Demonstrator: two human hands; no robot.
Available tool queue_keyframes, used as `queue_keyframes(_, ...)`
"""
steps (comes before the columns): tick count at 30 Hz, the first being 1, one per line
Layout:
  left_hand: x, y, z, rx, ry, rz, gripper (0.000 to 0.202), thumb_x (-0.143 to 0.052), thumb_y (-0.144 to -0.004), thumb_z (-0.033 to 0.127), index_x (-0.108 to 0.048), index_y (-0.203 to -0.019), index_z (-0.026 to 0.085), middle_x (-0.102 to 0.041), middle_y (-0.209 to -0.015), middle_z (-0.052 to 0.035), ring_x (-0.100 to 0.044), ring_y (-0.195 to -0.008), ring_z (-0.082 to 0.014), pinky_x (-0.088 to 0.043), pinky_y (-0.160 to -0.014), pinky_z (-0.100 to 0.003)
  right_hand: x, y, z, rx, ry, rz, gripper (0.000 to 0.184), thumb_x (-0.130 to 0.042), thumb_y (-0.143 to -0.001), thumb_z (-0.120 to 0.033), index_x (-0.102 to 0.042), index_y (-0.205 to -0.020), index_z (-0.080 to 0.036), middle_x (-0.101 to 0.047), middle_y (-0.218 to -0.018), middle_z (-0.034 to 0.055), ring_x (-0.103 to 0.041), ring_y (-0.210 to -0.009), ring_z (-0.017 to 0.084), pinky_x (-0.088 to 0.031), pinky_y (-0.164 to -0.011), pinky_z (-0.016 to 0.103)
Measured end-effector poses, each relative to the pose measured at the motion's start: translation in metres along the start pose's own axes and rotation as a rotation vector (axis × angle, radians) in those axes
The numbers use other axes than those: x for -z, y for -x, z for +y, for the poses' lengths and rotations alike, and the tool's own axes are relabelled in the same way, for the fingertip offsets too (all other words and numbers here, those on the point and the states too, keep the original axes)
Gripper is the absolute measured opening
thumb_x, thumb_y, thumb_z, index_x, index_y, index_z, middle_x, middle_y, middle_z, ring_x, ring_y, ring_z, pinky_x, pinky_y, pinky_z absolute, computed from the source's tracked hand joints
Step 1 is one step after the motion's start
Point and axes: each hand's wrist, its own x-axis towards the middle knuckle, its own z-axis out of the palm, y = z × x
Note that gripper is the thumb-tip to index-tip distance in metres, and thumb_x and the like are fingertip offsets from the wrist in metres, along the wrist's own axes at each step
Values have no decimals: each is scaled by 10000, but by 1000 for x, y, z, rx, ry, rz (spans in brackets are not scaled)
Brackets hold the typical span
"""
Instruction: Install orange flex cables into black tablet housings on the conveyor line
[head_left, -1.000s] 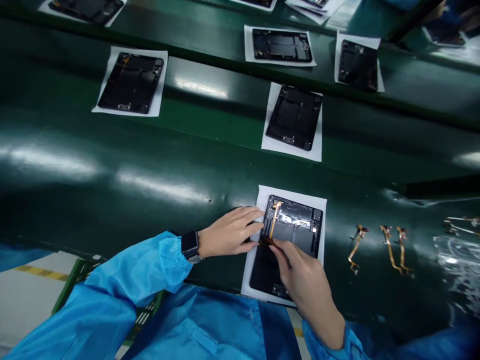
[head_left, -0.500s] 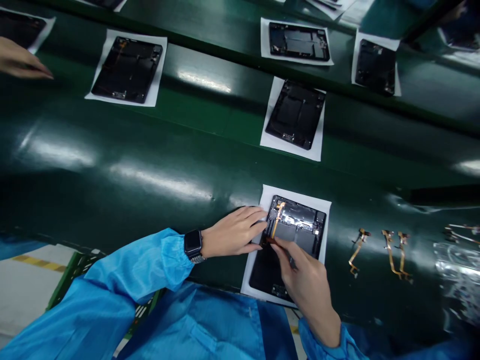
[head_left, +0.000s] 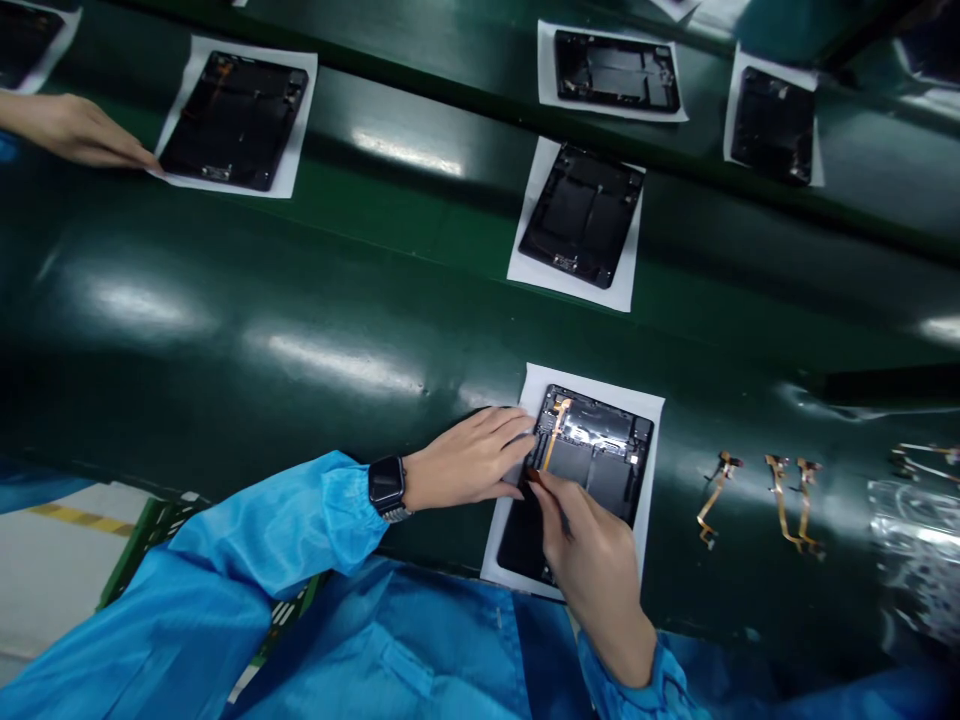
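In front of me an opened black tablet lies on a white sheet, its inner parts facing up. An orange flex cable runs down its upper left part. My right hand is closed in a pinch at the lower end of this cable, over the tablet's left side; the fingertips partly hide what they grip. Stretched out along the left edge of the tablet, my left hand touches that side with its fingers and holds nothing. A watch is on my left wrist.
Right of the tablet lie loose flex cables and clear plastic packaging. Beyond, more opened tablets rest on white sheets along the green surface. At the far left, a co-worker's hand touches another tablet's sheet.
My right hand has shifted slightly left and up along the tablet. The co-worker's hand has reached right to the sheet. Tablets in the middle row sit further left, those in the far row further right.
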Motion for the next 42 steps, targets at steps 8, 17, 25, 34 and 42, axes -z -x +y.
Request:
queue_keyframes(8, -1, -2, 5, 18, -37, -3, 708, -698, -819, 477, -391, -1333, 100, -486, -1369, -210, -408, -1349, -329, -367, -1103, -456, 10, -6, 4, 19, 89, -44, 182, -430, -996, -198, -605, -987, -149, -682, -763, 61, -659, -626, 170, -451, -532, 249)
queue_keyframes(17, -4, -2, 5, 30, -32, -3, 704, -711, -818, 443, -377, -1344, 116, -472, -1386, -207, -391, -1361, -328, -360, -1106, -465, 2, -2, 4, -14, 100, -6, 193, -428, -997, -207, -609, -951, -162, -698, -782, 70, -653, -604, 169, -422, -511, 251)
queue_keyframes(25, 2, 0, 3, 4, -6, 19, 708, -698, -813, 495, -424, -1328, 94, -475, -1347, -195, -402, -1332, -322, -371, -1098, -447, 0, -6, 9, -86, -75, 43, 186, -462, -979, -218, -639, -1014, -171, -710, -878, 87, -675, -740, 202, -484, -641, 287)
queue_keyframes(34, 10, -113, -14, 125, -211, -2, 336, -614, -909, 352, -570, -1130, 102, -588, -1156, -141, -522, -1121, -296, -435, -931, -423, 38, 12, 99, -604, -1099, 356, 255, -475, -934, -438, -556, -880, -203, -498, -687, -23, -491, -522, 133, -414, -466, 261)
queue_keyframes(42, -1, -155, -32, 153, -263, -219, 132, -649, -874, 288, -622, -804, 178, -665, -887, -53, -627, -889, -210, -449, -752, -275, 55, 22, 234, -702, -361, 370, 350, -610, -687, -526, -648, -794, -195, -499, -517, -21, -478, -508, 180, -349, -528, 303)
